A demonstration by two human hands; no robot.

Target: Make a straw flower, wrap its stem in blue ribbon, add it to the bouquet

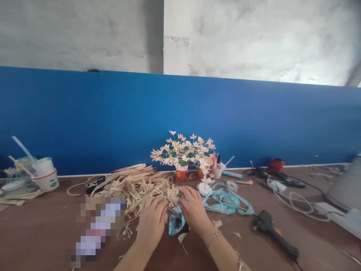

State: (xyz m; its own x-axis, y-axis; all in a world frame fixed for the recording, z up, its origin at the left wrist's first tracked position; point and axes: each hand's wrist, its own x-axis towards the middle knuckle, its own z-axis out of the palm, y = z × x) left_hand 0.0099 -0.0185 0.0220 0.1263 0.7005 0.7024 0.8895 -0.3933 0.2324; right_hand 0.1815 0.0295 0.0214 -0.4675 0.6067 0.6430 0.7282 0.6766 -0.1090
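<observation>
My left hand [151, 221] and my right hand [194, 210] lie close together on the brown table [56, 233], backs up and fingers curled. Between them sits a light blue ribbon [174, 223] with what looks like dark scissors [180, 222] partly hidden under the fingers. A pile of dried straw strips [135, 185] lies just beyond my left hand and touches its fingertips. Which hand grips which item is hidden.
Small pots of straw flowers [184, 152] stand against the blue partition [180, 120]. More blue ribbon [228, 199] and a black glue gun [275, 233] lie right. Paper cups [46, 175] stand far left. Cables [293, 195] run at right.
</observation>
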